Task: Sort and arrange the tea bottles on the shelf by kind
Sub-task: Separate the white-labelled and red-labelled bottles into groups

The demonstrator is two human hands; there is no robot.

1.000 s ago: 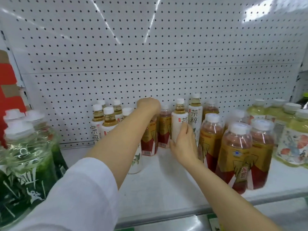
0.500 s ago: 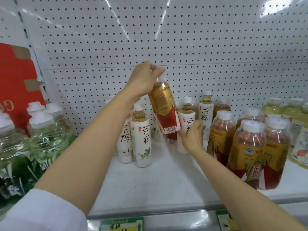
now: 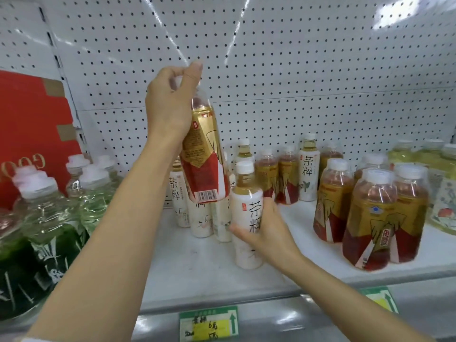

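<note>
My left hand (image 3: 170, 102) grips the cap end of a red-and-gold tea bottle (image 3: 203, 159) and holds it tilted in the air above the shelf (image 3: 192, 267). My right hand (image 3: 266, 230) is wrapped around a white-label tea bottle (image 3: 246, 218) that stands near the shelf's middle. More white-label bottles (image 3: 199, 218) cluster behind the lifted bottle, and one (image 3: 308, 166) stands further back. Red-and-gold bottles stand at the back centre (image 3: 287, 176) and in a front group on the right (image 3: 370, 218).
Green-label clear bottles (image 3: 49, 218) crowd the left side beside a red carton (image 3: 29, 134). Pale yellow bottles (image 3: 441, 193) sit at the far right. A white pegboard (image 3: 296, 70) backs the shelf. Price tags (image 3: 209, 324) hang on the front rail.
My left hand lifted the red-and-gold bottle off the shelf and raised it higher. My right hand closed on a white-label bottle and drew it toward the front.
</note>
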